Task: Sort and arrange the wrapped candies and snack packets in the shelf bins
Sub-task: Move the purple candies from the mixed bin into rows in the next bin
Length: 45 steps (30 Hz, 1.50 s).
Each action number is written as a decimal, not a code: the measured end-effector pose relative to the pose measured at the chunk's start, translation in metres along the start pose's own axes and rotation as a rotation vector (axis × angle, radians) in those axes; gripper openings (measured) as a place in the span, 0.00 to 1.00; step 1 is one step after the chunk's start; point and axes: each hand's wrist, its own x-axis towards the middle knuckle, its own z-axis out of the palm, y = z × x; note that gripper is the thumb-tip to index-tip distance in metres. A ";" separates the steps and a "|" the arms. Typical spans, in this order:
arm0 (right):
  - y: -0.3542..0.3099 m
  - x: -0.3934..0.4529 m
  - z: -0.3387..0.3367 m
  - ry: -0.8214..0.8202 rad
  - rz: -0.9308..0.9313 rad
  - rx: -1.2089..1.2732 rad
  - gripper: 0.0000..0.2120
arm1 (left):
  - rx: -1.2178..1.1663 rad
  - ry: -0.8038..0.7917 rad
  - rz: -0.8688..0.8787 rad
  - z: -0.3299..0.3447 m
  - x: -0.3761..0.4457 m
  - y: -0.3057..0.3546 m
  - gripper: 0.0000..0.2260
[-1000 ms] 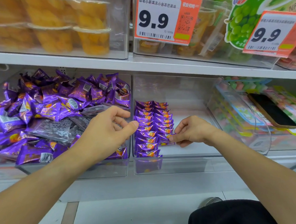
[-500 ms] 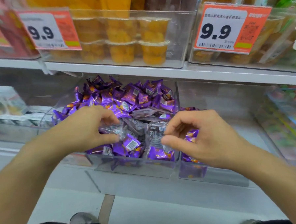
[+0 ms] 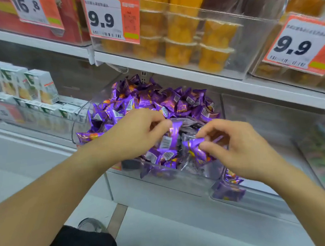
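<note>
Both hands now work over the clear plastic shelf bin point(image 3: 194, 174) heaped with purple foil-wrapped candies point(image 3: 168, 102), whereas a second ago they flanked the neat rows in the neighbouring clear bin point(image 3: 255, 193) to the right, which now shows only a few purple wrappers at its front corner. The left hand point(image 3: 132, 135) has moved from hovering open to pinching a purple wrapped candy point(image 3: 174, 132) between thumb and fingers. The right hand point(image 3: 240, 147), bare half a second ago, now grips another purple wrapped candy point(image 3: 194, 149) at the bin's front. The view has swung left, bringing white juice cartons point(image 3: 41, 87) and a 16.8 price tag point(image 3: 37, 11) into sight.
</note>
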 end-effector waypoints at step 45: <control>0.043 -0.067 -0.041 0.290 0.473 1.122 0.14 | -1.128 -0.224 -0.252 0.075 0.030 0.116 0.14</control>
